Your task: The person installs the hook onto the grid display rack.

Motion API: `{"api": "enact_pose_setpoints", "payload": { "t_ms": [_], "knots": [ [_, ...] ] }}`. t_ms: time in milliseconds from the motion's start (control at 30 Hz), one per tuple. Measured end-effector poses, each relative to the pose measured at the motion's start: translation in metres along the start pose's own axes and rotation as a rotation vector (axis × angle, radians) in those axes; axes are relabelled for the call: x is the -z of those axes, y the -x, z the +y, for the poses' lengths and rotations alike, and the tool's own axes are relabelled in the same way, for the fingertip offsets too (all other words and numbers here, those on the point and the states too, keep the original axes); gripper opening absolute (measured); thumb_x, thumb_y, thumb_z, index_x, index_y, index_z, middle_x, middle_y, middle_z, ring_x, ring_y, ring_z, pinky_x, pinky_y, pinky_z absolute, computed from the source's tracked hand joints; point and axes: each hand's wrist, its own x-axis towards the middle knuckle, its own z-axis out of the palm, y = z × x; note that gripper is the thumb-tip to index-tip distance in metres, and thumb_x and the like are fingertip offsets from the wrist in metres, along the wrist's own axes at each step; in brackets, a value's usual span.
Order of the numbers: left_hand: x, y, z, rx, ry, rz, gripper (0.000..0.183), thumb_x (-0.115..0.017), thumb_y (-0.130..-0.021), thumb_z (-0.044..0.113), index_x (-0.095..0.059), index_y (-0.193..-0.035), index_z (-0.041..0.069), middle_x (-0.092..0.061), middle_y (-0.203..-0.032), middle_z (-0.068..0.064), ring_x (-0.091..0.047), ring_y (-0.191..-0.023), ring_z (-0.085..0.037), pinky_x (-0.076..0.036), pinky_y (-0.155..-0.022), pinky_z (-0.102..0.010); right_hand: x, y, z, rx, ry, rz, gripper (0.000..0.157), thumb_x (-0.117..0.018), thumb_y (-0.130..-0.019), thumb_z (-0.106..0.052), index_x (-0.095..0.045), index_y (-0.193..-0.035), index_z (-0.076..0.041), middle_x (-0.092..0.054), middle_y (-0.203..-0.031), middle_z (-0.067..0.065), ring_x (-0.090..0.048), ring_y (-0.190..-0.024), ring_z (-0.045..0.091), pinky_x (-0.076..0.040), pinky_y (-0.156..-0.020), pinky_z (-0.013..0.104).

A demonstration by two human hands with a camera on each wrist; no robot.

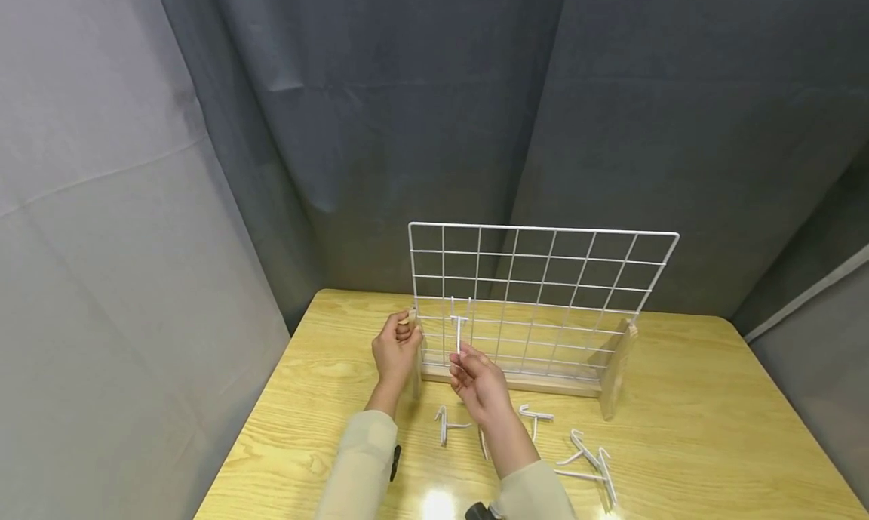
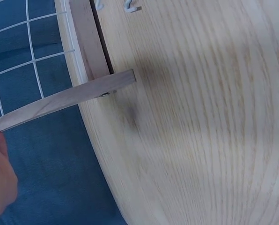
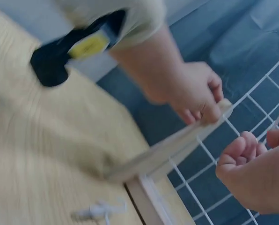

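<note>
A white wire grid panel (image 1: 543,229) stands upright in a wooden base, between two wooden side pieces. My left hand (image 1: 395,354) grips the top of the left side piece (image 3: 149,157), fingers curled over its end. In front of the grid's lower left part, my right hand (image 1: 483,388) pinches the stem of a white metal display hook (image 1: 459,333) between thumb and fingers. The hook's two bent ends point up by the wires; whether they touch cannot be told. The right wrist view shows this hand (image 3: 259,173) close to the grid.
Several more white hooks lie on the wooden table in front of the stand: one on the left (image 1: 444,426), one near the middle (image 1: 536,416), and two close together (image 1: 603,475). Another is partly hidden by my right forearm. Dark curtains (image 1: 407,127) hang behind the table.
</note>
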Motion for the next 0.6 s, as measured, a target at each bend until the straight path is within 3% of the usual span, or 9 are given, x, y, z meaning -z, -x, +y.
{"api": "enact_pose_setpoints", "payload": {
  "t_ms": [133, 300, 500, 600],
  "knots": [
    [-0.001, 0.0, 0.003, 0.023, -0.007, -0.003, 0.028, -0.071, -0.07, 0.0, -0.066, -0.097, 0.002, -0.067, -0.071, -0.007, -0.066, -0.061, -0.018, -0.053, -0.055, -0.021, 0.012, 0.008, 0.001, 0.077, 0.276, 0.008, 0.038, -0.052, -0.09, -0.004, -0.047, -0.127, 0.005, -0.059, -0.102, 0.012, -0.056, -0.085, 0.019, -0.047, -0.07, 0.024],
    [-0.001, -0.001, 0.005, 0.046, -0.029, -0.008, 0.028, -0.071, -0.07, 0.001, -0.065, -0.097, 0.004, -0.068, -0.072, -0.006, -0.066, -0.062, -0.017, -0.053, -0.055, -0.022, 0.02, 0.015, -0.002, 0.183, 0.508, -0.018, 0.035, -0.06, -0.088, -0.01, -0.056, -0.12, 0.004, -0.061, -0.106, 0.014, -0.056, -0.095, 0.03, -0.05, -0.075, 0.031],
    [-0.003, 0.0, 0.004, 0.037, -0.031, 0.017, 0.027, -0.07, -0.069, 0.0, -0.065, -0.094, 0.003, -0.068, -0.071, -0.005, -0.065, -0.06, -0.015, -0.053, -0.053, -0.024, 0.031, 0.019, 0.0, 0.233, 0.581, -0.085, 0.036, -0.063, -0.088, -0.015, -0.057, -0.119, 0.003, -0.058, -0.112, 0.02, -0.056, -0.1, 0.032, -0.048, -0.083, 0.04],
    [-0.003, -0.002, 0.004, 0.039, -0.04, 0.024, 0.025, -0.069, -0.069, 0.001, -0.064, -0.093, 0.004, -0.068, -0.071, -0.004, -0.065, -0.059, -0.014, -0.053, -0.053, -0.024, 0.038, 0.019, 0.003, 0.237, 0.581, -0.121, 0.037, -0.064, -0.087, -0.014, -0.057, -0.119, 0.003, -0.057, -0.115, 0.022, -0.056, -0.101, 0.027, -0.047, -0.087, 0.038]
  ]
}}
